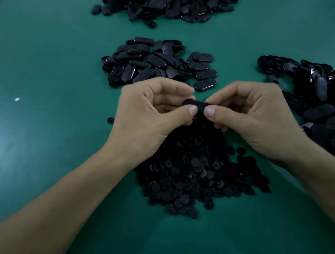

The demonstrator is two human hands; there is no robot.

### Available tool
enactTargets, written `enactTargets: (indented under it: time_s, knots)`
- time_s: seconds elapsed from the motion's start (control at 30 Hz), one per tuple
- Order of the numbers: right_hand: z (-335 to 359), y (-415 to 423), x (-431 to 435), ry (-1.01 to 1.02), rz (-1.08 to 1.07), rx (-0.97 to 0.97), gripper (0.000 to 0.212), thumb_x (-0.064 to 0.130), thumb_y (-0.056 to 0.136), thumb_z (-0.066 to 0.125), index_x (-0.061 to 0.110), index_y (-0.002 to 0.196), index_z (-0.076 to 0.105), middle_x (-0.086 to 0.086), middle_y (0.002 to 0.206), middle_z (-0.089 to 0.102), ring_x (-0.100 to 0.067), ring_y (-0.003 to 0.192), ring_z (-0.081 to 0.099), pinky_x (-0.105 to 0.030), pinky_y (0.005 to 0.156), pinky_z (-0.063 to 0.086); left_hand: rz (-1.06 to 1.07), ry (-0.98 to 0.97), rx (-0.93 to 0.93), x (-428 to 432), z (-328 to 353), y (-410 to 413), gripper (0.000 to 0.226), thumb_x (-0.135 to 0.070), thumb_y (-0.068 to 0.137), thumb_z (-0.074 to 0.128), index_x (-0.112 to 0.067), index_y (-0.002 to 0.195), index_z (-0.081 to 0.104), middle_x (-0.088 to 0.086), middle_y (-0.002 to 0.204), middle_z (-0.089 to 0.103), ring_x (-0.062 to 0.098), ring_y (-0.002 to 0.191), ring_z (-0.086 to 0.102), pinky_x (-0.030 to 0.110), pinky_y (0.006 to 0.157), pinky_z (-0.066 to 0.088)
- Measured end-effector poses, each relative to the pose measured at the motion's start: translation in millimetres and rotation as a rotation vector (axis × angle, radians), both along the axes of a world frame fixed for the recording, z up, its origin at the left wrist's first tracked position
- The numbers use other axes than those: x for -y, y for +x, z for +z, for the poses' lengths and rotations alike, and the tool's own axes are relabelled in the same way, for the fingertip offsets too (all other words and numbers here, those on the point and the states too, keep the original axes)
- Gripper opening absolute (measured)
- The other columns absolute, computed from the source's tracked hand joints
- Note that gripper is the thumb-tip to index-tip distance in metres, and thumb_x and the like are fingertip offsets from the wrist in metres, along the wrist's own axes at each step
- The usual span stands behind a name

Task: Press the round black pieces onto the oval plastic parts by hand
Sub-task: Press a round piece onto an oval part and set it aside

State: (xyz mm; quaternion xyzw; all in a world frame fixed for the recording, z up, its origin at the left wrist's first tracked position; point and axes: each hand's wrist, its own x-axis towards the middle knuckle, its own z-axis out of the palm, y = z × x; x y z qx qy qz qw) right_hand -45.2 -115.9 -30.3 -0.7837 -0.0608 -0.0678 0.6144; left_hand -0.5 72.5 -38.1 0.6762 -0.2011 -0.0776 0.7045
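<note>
While both thumbs sit on top of it, the oval part (197,104) is pinched between the left hand (151,116) and the right hand (254,113), fingers of both curled round it, so I'd say we're mid-press on one, though I can't tell if a round piece is seated under there. Next move probably needs a firm, even squeeze, then a fresh piece from the heap of round black pieces (191,171) at 6 o'clock, right below the hands.

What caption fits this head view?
Left hand and right hand pinch an oval part over the round black pieces on a green table.
</note>
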Motion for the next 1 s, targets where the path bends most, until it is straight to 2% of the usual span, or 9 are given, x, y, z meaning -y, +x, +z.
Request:
enactTargets:
  time_s: [0.13, 0.23, 0.4, 0.5, 0.6, 0.7, 0.77, 0.93, 1.0]
  knots:
    - [2.0, 0.0, -0.6, -0.048, -0.01, 0.015, 0.019, 0.004, 0.083, 0.078, 0.022, 0.079, 0.071, 0.008, 0.065, 0.069, -0.001, 0.056, 0.059, -0.014, 0.056, 0.049, -0.011, -0.002, 0.012, -0.6, 0.1, -0.5, 0.023, 0.002, 0.077, 0.08, -0.014, 0.091, 0.073, 0.014, 0.089, 0.076, 0.021, 0.076, 0.074, 0.026, 0.071, 0.061]
    - [0.7, 0.2, -1.6, -0.07, -0.034, 0.035, 0.014, 0.014, 0.082, 0.078, 0.025, 0.079, 0.072, 0.007, 0.067, 0.071, -0.002, 0.057, 0.06, -0.016, 0.056, 0.05, -0.015, -0.018, -0.011, -0.6, 0.5, 0.3, 0.027, 0.006, 0.079, 0.078, -0.013, 0.096, 0.072, 0.01, 0.088, 0.077, 0.018, 0.074, 0.074, 0.024, 0.07, 0.06]
    - [-5.1, -3.0, -7.6, -0.18, -0.152, 0.165, 0.014, 0.019, 0.085, 0.077, 0.032, 0.091, 0.074, 0.006, 0.08, 0.075, -0.014, 0.074, 0.071, -0.031, 0.071, 0.059, 0.046, -0.007, -0.054, 1.7, 0.5, 0.5, 0.026, 0.004, 0.079, 0.079, -0.013, 0.098, 0.071, 0.011, 0.083, 0.077, 0.02, 0.071, 0.074, 0.024, 0.066, 0.059]
    - [-5.8, -4.3, -10.7, -0.354, -0.189, 0.306, 0.015, 0.015, 0.09, 0.074, 0.025, 0.1, 0.076, 0.012, 0.091, 0.074, -0.007, 0.085, 0.071, -0.024, 0.077, 0.056, 0.053, 0.011, -0.062, 2.3, 0.4, 0.7, 0.021, 0.002, 0.079, 0.08, -0.011, 0.094, 0.071, 0.01, 0.079, 0.076, 0.022, 0.071, 0.074, 0.024, 0.065, 0.059]
    - [-6.7, -4.3, -11.9, -0.522, -0.222, 0.424, 0.015, 0.014, 0.09, 0.074, 0.015, 0.105, 0.078, 0.004, 0.1, 0.072, -0.001, 0.093, 0.065, -0.012, 0.081, 0.047, 0.054, -0.006, -0.057, 2.7, 0.1, 0.5, 0.019, 0.005, 0.081, 0.077, -0.008, 0.093, 0.069, 0.006, 0.073, 0.075, 0.016, 0.066, 0.073, 0.023, 0.063, 0.059]
    - [-8.5, -4.1, -13.9, -0.607, -0.257, 0.486, 0.016, 0.015, 0.091, 0.074, 0.013, 0.106, 0.078, -0.004, 0.1, 0.068, -0.015, 0.093, 0.064, -0.02, 0.081, 0.049, 0.068, -0.025, -0.05, 2.9, -1.0, 0.9, 0.022, 0.007, 0.082, 0.075, -0.009, 0.095, 0.068, 0.004, 0.073, 0.075, 0.015, 0.065, 0.073, 0.023, 0.064, 0.059]
    - [-9.1, -3.3, -15.7, -0.614, -0.27, 0.508, 0.014, 0.015, 0.091, 0.074, 0.011, 0.104, 0.078, -0.005, 0.096, 0.066, -0.018, 0.088, 0.063, -0.022, 0.077, 0.049, 0.077, -0.026, -0.046, 2.9, -1.7, 1.2, 0.023, 0.008, 0.083, 0.075, -0.011, 0.095, 0.069, 0.005, 0.075, 0.075, 0.017, 0.068, 0.074, 0.026, 0.068, 0.061]
    - [-8.1, -2.2, -20.6, -0.528, -0.283, 0.438, 0.007, 0.013, 0.088, 0.075, 0.015, 0.095, 0.078, 0.007, 0.085, 0.069, 0.004, 0.076, 0.058, -0.01, 0.074, 0.043, 0.068, 0.011, -0.004, 2.7, -1.5, 1.2, 0.03, 0.01, 0.083, 0.073, -0.018, 0.095, 0.071, -0.001, 0.078, 0.077, 0.013, 0.073, 0.074, 0.025, 0.073, 0.061]
    - [-7.5, -2.8, -22.6, -0.445, -0.285, 0.386, 0.009, 0.012, 0.088, 0.074, 0.018, 0.093, 0.076, 0.013, 0.084, 0.068, 0.004, 0.076, 0.061, -0.013, 0.074, 0.047, 0.061, 0.029, 0.014, 2.5, -1.4, 0.8, 0.03, 0.009, 0.082, 0.074, -0.018, 0.096, 0.071, -0.004, 0.078, 0.076, 0.01, 0.074, 0.074, 0.022, 0.074, 0.059]
